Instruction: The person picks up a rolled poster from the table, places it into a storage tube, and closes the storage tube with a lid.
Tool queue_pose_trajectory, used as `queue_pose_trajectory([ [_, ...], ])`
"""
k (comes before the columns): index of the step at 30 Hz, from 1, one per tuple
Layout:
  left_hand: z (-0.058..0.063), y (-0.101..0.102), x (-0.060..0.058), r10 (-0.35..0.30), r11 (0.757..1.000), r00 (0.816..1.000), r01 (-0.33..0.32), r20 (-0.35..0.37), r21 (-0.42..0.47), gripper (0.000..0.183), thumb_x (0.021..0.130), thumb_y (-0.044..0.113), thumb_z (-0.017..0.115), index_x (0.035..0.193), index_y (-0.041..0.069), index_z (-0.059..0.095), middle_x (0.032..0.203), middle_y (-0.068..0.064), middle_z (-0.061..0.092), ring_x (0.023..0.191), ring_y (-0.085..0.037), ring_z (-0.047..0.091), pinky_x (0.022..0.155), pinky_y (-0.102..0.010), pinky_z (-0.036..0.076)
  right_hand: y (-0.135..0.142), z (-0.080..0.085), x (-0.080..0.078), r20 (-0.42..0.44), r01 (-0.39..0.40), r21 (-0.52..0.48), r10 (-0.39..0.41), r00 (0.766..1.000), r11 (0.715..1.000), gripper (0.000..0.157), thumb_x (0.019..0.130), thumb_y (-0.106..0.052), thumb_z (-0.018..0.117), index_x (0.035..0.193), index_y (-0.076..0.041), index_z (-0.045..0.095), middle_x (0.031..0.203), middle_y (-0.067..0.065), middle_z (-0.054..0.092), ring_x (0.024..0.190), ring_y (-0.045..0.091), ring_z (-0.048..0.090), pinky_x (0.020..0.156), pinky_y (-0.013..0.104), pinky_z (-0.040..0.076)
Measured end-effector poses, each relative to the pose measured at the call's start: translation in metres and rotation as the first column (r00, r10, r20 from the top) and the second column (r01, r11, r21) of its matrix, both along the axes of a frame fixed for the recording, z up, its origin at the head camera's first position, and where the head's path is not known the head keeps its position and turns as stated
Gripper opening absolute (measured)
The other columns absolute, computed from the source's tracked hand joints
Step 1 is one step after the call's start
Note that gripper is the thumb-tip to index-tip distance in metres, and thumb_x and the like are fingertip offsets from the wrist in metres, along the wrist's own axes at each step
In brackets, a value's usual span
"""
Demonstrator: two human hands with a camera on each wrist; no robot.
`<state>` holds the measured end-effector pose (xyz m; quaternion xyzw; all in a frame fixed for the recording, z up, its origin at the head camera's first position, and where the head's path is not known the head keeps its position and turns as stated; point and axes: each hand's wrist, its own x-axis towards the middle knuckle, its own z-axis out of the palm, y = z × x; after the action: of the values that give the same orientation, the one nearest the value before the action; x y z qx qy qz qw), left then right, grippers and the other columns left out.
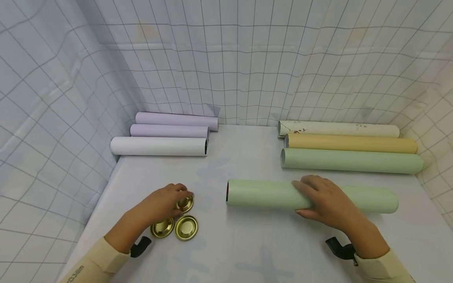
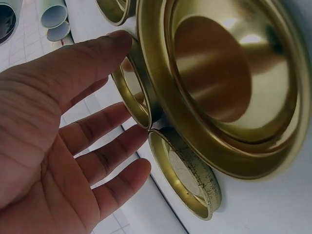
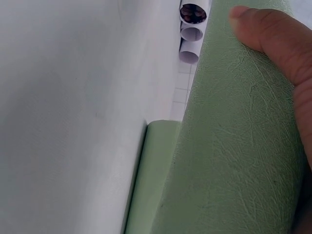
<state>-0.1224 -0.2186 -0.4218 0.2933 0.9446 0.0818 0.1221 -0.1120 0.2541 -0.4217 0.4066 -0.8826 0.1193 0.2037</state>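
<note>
My right hand [image 1: 325,203] grips a pale green wallpaper roll [image 1: 262,194] near its middle, fingers over the top and thumb on the near side. The roll lies crosswise, its open end facing left; the right wrist view shows its finely creased surface [image 3: 234,146]. At the left, my left hand [image 1: 159,205] reaches over several shallow round gold metal lids [image 1: 186,228]. Its thumb and fingers are spread around the rim of one lid [image 2: 139,92]; whether they press on it I cannot tell. A larger-looking lid [image 2: 214,73] fills the near side of the left wrist view.
At the back left lie a white roll [image 1: 159,146] and two lilac rolls [image 1: 170,131]. At the back right are another green roll [image 1: 354,160], a yellow roll [image 1: 350,143] and a cream patterned roll [image 1: 339,128]. Checked white cloth [image 1: 247,59] hangs around the table.
</note>
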Motion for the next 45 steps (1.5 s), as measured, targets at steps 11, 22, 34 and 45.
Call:
queue_pose_trajectory([
  [11,-0.002,-0.002,-0.001,-0.051,0.998,0.999,0.051,0.0,0.024,0.048,0.078,0.013,0.086,0.121,0.01,0.067,0.116,-0.006,0.058,0.098,-0.023,0.056,0.076,-0.036,0.053,-0.001,0.001,0.001,0.005,-0.007,0.001,0.007,1.0,1.0,0.067,0.083,-0.054,0.075,0.128,-0.006,0.062,0.111,0.01,0.06,0.097,0.029,0.061,0.078,0.047,0.053],
  [22,-0.011,-0.012,-0.009,-0.039,0.997,0.997,0.035,0.065,0.067,0.05,0.081,0.017,0.083,0.128,0.012,0.066,0.123,-0.004,0.058,0.107,-0.022,0.056,0.086,-0.039,0.053,-0.002,0.002,0.0,0.001,-0.019,-0.011,0.019,1.0,1.0,0.067,0.084,-0.055,0.073,0.128,-0.006,0.062,0.111,0.01,0.059,0.098,0.029,0.061,0.078,0.047,0.052],
  [34,-0.018,-0.021,-0.012,-0.071,0.988,0.994,0.059,0.082,0.143,0.05,0.084,0.02,0.081,0.131,0.013,0.065,0.128,-0.004,0.056,0.114,-0.025,0.054,0.091,-0.044,0.051,-0.003,0.001,0.001,0.0,-0.017,-0.008,0.017,1.0,1.0,0.067,0.087,-0.058,0.069,0.128,-0.006,0.062,0.11,0.01,0.059,0.097,0.03,0.061,0.077,0.047,0.053],
  [45,-0.016,-0.024,-0.017,-0.028,0.971,0.995,0.004,0.098,0.24,0.05,0.084,0.019,0.08,0.13,0.011,0.064,0.125,-0.005,0.057,0.112,-0.024,0.057,0.093,-0.046,0.05,-0.004,0.002,0.001,-0.01,-0.023,-0.015,0.023,1.0,1.0,0.068,0.091,-0.063,0.058,0.127,-0.005,0.062,0.11,0.01,0.059,0.096,0.029,0.061,0.077,0.048,0.052],
])
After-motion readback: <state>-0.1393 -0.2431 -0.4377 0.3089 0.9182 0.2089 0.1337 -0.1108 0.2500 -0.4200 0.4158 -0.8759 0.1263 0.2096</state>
